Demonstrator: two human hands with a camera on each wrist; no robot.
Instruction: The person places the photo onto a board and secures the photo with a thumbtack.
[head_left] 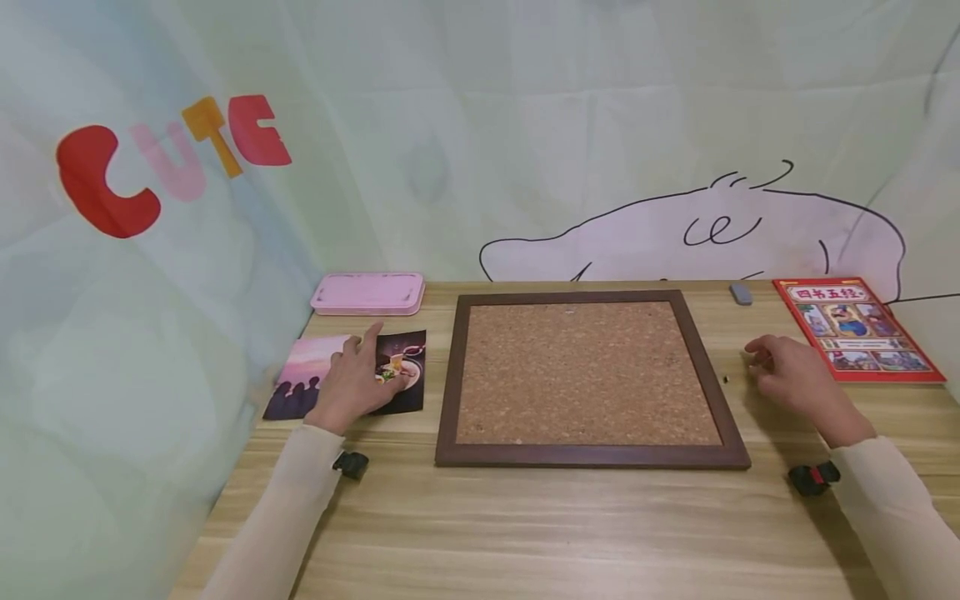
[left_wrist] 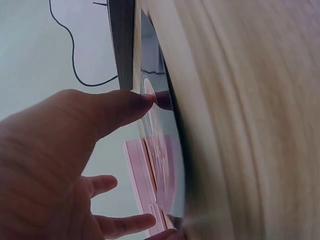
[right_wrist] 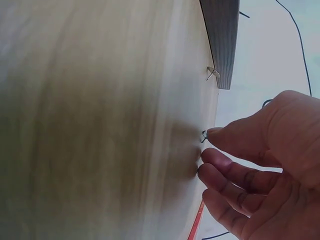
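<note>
My left hand (head_left: 351, 379) lies over two photos at the left, its fingers spread. Its thumb touches the dark food photo (head_left: 408, 400); the pink sunset photo (head_left: 288, 400) with silhouettes lies partly beneath the hand. A glossy photo edge (left_wrist: 175, 165) bows slightly off the table in the left wrist view. Right of the brown-framed cork board (head_left: 585, 375), my right hand (head_left: 798, 379) hovers low with half-bent fingers. One small metal tack (right_wrist: 204, 135) is at its thumb tip; contact is unclear. Another tack (right_wrist: 212, 73) lies nearer the board.
A pink tin case (head_left: 367, 294) lies behind the photos. At the back right are a grey eraser (head_left: 741, 293) and a red picture book (head_left: 862, 329). A printed cloth (head_left: 450, 167) hangs along the table's back and left side.
</note>
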